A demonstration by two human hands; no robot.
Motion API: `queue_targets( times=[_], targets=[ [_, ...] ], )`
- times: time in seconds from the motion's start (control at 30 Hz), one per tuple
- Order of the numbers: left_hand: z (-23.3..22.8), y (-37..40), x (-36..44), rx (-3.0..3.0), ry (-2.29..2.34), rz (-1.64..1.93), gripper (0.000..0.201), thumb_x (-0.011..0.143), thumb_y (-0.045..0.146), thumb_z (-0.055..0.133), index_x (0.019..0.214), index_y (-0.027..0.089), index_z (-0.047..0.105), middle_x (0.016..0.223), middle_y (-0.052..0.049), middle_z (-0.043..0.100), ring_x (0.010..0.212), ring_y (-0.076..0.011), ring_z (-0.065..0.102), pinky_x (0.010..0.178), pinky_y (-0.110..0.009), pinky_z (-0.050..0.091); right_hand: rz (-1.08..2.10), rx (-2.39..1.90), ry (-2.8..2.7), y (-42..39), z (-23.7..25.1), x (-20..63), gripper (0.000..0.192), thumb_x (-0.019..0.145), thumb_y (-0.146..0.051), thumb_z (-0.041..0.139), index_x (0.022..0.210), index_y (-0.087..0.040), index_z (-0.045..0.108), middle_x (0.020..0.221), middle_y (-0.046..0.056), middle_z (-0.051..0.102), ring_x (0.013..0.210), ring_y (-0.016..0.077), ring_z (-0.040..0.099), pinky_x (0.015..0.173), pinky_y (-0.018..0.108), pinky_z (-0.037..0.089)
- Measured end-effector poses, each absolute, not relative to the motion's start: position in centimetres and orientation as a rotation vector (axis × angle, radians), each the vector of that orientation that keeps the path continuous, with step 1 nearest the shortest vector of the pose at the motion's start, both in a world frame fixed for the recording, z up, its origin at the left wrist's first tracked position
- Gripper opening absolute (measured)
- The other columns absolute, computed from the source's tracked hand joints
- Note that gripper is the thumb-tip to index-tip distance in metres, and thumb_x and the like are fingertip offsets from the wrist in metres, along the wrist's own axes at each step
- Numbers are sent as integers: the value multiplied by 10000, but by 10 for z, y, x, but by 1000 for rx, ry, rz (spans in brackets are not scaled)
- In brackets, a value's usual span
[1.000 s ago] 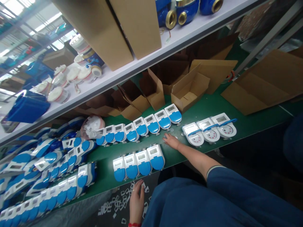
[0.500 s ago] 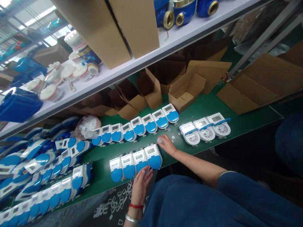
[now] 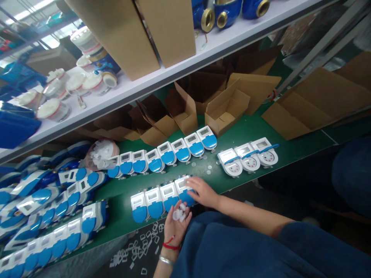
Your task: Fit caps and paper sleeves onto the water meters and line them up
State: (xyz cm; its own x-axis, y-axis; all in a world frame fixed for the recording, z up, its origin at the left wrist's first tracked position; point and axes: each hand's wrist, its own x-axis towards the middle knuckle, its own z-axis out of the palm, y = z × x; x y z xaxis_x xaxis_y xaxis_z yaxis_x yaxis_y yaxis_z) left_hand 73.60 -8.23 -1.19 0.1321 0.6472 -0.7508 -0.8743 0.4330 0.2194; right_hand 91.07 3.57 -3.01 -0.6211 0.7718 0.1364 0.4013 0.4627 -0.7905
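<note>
At lower centre, the left hand (image 3: 176, 224) cups small translucent plastic discs (image 3: 179, 213), seemingly light and slippery; the right hand (image 3: 203, 191), fingers spread, rests on a white-and-blue plastic meter (image 3: 184, 187)

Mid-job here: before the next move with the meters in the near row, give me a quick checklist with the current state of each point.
1. Left hand palm up, cupping small clear round plastic discs: ok.
2. Right hand resting on the end white-and-blue plastic meter of the near row: ok.
3. Right hand's grip on any disc: cannot tell, fingers hide it.
4. Near row of four meters lined up on the green bench mat, lids shut: ok.
5. Loose discs scattered on the mat between the rows, not gathered: not ok.
6. Three open-lid white meters clear of both hands: ok.
</note>
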Motion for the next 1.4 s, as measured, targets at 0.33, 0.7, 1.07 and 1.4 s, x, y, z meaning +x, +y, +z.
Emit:
queue_targets(
  times=[0.33,0.7,1.07,1.4],
  targets=[
    [11,-80,742,-289,984,1068,266,869,305,484,1055,176,624,1001,-88,675,889,-204,649,820,-353,512,486,-2150,-2098,71,-185,946,563,859,-412,435,1365,-174,363,1491,146,174,1325,362,150,993,517,233],
    [13,-84,740,-320,1013,1054,299,849,340,514,1077,166,598,972,-87,667,890,-192,643,855,-352,490,733,-1668,-2385,65,-198,954,305,881,-242,450,1161,-256,569,1243,100,454,1104,240,408,952,379,339],
    [-1,-83,738,-302,845,1133,341,870,361,462,1141,168,535,1100,-100,621,997,-215,601,864,-377,469,1070,-1063,-2044,34,-40,882,263,888,-244,430,1120,-195,542,1193,111,431,1076,208,478,949,371,406],
    [-14,-89,699,-402,745,1445,235,893,264,407,846,136,600,797,-39,633,753,-111,610,735,-198,480,1095,-291,-2516,-20,39,812,299,824,-246,537,1118,-220,578,1259,93,508,1194,248,411,1038,493,312]
  ],
)
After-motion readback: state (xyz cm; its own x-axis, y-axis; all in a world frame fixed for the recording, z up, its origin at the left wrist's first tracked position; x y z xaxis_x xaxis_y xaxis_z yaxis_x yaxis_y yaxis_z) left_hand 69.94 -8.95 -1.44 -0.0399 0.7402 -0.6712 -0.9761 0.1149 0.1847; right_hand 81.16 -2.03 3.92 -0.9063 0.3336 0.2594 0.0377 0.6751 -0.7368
